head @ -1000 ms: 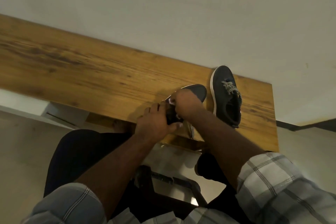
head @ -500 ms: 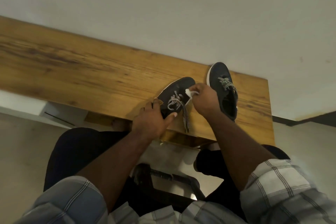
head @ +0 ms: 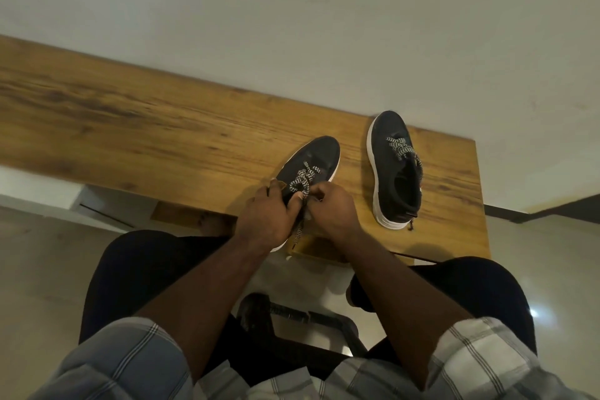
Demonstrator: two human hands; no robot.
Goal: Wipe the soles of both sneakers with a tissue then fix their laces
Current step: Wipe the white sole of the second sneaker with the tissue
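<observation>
A seated person works at the near sneaker (head: 312,159) on a wooden bench (head: 136,127), both hands meeting over its heel end at the bench's front edge. The left hand (head: 263,216) wraps the shoe's rear and left side, its fingers curled onto the dark upper so that the heel and collar are hidden beneath it. The right hand (head: 334,209) sits just beside it, fingers bent in a narrow pinch at the black-and-white laces (head: 302,178); whether they hold a lace end or anything else cannot be told, since the fingertips are turned away from the camera. One loose lace strand (head: 297,234) hangs down between the two hands over the bench edge. The shoe stands upright, toe pointing away and slightly right, its white sole edge showing only along the right side and as a sliver under the left hand. The second sneaker (head: 394,172) stands upright well apart to the right, near the bench's right end, untouched, its laces loosely crossed and its opening dark and unreadable inside. No tissue can be made out. The person's dark-trousered knees (head: 139,266) fill the lower frame, plaid sleeves (head: 480,364) are cut off at the bottom edge, and a dark chair frame (head: 302,318) shows between the legs.
</observation>
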